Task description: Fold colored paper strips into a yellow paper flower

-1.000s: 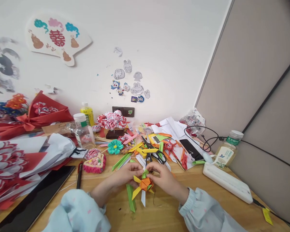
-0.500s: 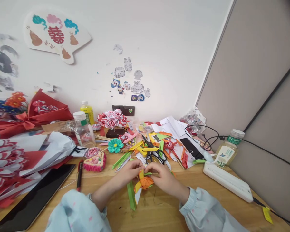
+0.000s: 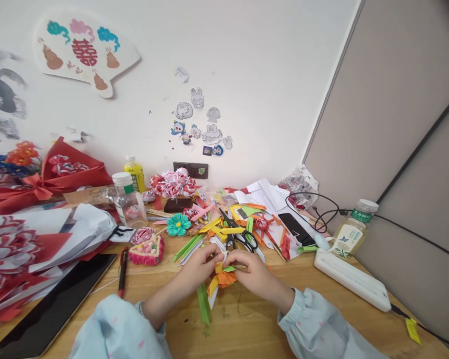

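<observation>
Between my hands is a folded paper piece [image 3: 224,279] in orange, yellow and green. My left hand [image 3: 202,267] pinches its upper left side, fingertips bent round the paper. From the other side my right hand [image 3: 249,271] grips its top right edge, thumb and fingers together. The fingertips partly hide where the paper is held. A green folded strip [image 3: 204,304] sticks out below my left hand towards the table's front. Just beyond my hands lie black-handled scissors [image 3: 243,240] among yellow, green and orange paper strips.
To the left are a heart-shaped box [image 3: 146,252], a pen [image 3: 123,271], a dark tablet [image 3: 56,304] and paper bouquets [image 3: 7,254]. A teal flower [image 3: 178,225] lies behind. A white power strip [image 3: 351,281], a bottle [image 3: 353,229] and a phone [image 3: 297,229] are on the right.
The yellow flap at the top of the folded paper, upright before, is now bent down, and more green shows beside my right fingers. Both hands stay in nearly the same place.
</observation>
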`<state>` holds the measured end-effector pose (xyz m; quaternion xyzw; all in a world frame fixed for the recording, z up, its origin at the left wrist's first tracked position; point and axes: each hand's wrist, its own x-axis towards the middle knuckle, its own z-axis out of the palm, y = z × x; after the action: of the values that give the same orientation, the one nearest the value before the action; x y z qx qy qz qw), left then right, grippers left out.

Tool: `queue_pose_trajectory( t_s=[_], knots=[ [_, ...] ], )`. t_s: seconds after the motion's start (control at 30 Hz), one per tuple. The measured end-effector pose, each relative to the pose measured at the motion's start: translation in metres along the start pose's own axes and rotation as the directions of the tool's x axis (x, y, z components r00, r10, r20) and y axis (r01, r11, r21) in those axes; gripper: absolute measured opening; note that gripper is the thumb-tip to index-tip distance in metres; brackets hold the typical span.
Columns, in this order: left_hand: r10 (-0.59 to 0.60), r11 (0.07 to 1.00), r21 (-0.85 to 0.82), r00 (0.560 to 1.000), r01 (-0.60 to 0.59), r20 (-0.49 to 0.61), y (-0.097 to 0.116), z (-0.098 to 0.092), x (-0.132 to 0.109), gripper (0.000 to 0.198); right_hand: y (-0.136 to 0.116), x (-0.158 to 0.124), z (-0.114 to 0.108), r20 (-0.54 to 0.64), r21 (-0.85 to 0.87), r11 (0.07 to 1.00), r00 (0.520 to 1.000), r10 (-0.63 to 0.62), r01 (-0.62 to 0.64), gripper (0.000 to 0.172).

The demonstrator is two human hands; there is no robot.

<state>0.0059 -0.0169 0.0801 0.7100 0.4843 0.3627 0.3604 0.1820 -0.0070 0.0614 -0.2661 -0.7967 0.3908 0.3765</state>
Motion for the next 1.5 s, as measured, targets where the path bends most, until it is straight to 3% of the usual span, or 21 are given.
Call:
queue_pose_trajectory(
  t_s=[0.3,0.53,0.8,0.97,1.1,1.2,1.37,1.5],
  knots=[
    [0.032,0.999,0.019,0.999,-0.031,-0.008,-0.005,0.002,0.001,0.023,0.001,0.001,-0.002,0.015,-0.116,0.99,0.997,-0.077,0.078,0.045],
    [-0.003,0.983,-0.186,0.999,-0.005,-0.044,-0.005,-0.001,0.0,0.023,-0.001,0.003,-0.006,-0.007,-0.083,0.978,0.981,-0.194,0.193,0.038],
    [0.076,0.971,-0.22,0.994,-0.09,-0.073,-0.002,-0.002,-0.002,0.021,-0.008,0.001,-0.008,0.0,-0.108,0.962,0.968,-0.252,0.251,0.033],
    [0.166,0.972,-0.157,0.983,-0.176,-0.074,-0.003,-0.009,-0.004,0.019,-0.016,-0.001,-0.013,-0.04,-0.172,0.935,0.946,-0.321,0.31,0.03],
    [0.246,0.966,-0.047,0.959,-0.255,-0.144,0.001,-0.013,-0.005,0.014,-0.017,-0.003,-0.017,-0.108,-0.159,0.932,0.932,-0.345,0.326,0.028],
    [0.312,0.949,0.024,0.929,-0.314,-0.199,0.002,-0.01,-0.006,0.012,-0.014,-0.003,-0.014,-0.147,-0.193,0.933,0.931,-0.333,0.304,0.035],
    [0.393,0.919,0.135,0.888,-0.371,-0.238,-0.001,-0.004,-0.009,0.011,-0.014,-0.003,-0.006,-0.155,-0.334,0.897,0.922,-0.356,0.29,0.019],
    [0.417,0.904,0.204,0.88,-0.375,-0.23,-0.003,0.0,-0.011,0.012,-0.016,-0.003,-0.003,-0.196,-0.418,0.866,0.903,-0.381,0.275,0.02]
  ],
)
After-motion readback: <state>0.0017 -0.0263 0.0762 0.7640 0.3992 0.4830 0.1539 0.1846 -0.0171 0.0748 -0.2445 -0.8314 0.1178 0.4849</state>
